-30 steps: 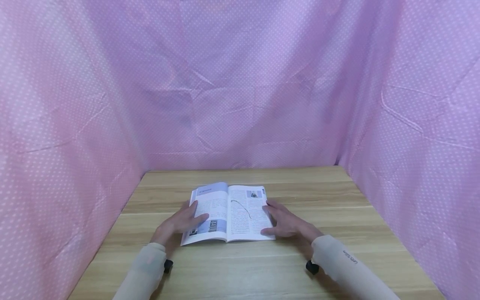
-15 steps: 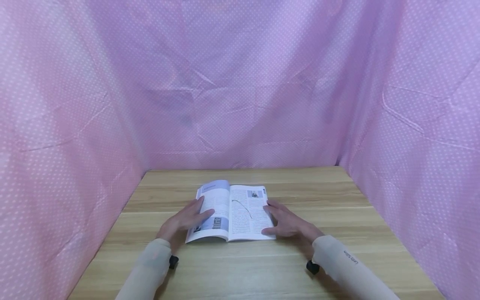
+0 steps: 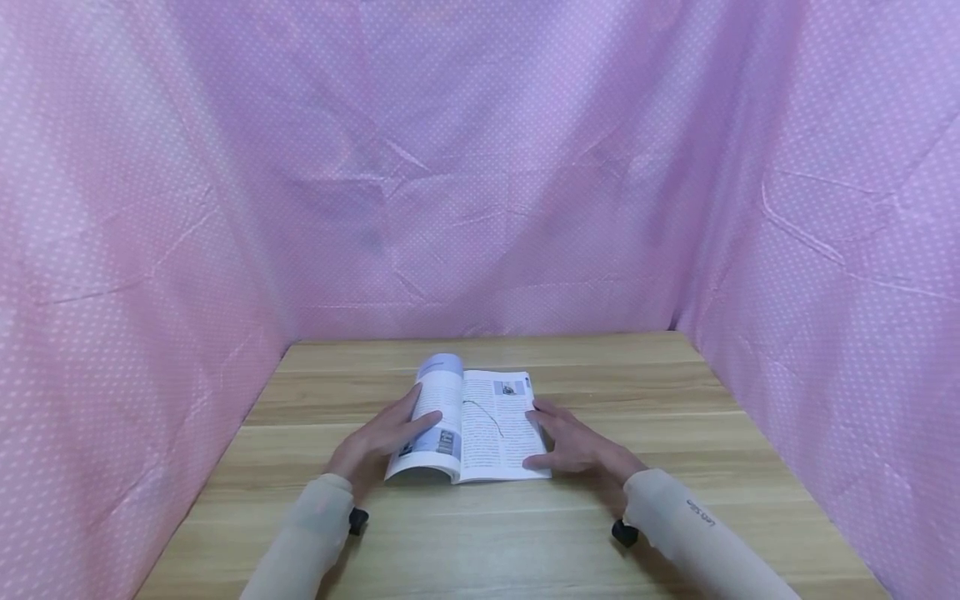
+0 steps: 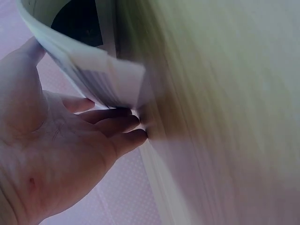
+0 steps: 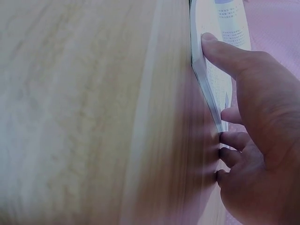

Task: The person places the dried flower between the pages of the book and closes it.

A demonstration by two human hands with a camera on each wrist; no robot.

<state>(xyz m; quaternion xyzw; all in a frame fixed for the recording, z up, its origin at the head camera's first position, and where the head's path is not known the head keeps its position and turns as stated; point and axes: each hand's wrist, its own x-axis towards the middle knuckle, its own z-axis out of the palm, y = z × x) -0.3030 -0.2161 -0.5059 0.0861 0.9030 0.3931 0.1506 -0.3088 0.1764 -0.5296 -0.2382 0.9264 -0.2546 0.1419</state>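
Observation:
An open book (image 3: 487, 454) lies on the wooden table, its right half flat and its left half bowed up off the wood. My left hand (image 3: 381, 435) grips the left half by its outer edge, thumb on the printed page. In the left wrist view, the raised pages (image 4: 89, 70) curve over, with fingertips (image 4: 133, 138) at their lower edge. At the book's right edge my right hand (image 3: 573, 443) holds the other half; its thumb (image 5: 220, 49) presses the page and its other fingertips meet the side near the table. A thin dark curved line crosses the right page.
Wooden tabletop (image 3: 480, 542) surrounds the book on all sides. Pink dotted cloth (image 3: 480, 208) hangs behind the table and along both sides. A small black device (image 3: 625, 533) sits under the right wrist, another (image 3: 358, 522) under the left.
My left hand has moved to the right and carried the left half of the book inward, so its pages bow higher. My right hand has stayed in place.

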